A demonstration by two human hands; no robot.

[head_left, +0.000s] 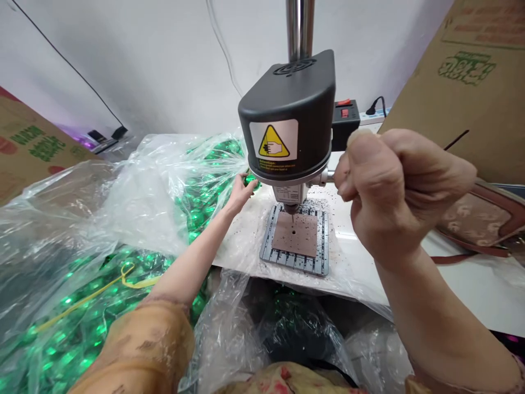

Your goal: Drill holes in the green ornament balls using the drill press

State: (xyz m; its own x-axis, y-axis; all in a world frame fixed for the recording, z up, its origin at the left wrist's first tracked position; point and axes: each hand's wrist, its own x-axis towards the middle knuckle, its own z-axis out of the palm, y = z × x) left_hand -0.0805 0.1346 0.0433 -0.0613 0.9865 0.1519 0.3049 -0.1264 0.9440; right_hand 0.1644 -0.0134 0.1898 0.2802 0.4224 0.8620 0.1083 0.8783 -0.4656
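A small bench drill press (287, 115) with a black cover and a warning sticker stands in front of me. Its thin bit points down at a brown board (283, 241) with a dark hole, lying on a grey slotted base plate (266, 249). My right hand (397, 191) is closed in a fist at the press's feed handle (457, 140), whose gripped part is mostly hidden. To the left of the drill head, my left hand (241, 192) pinches a shiny green piece (251, 179) beside an open plastic bag (164, 186) of similar pieces.
Dark shavings lie around the base plate on the white table (356, 268). A larger clear bag of green pieces (98, 301) with a yellow tie fills the lower left. Cardboard boxes (471, 33) stand at both sides. A brown patterned bag (471, 219) rests at right, near a power strip (375, 114).
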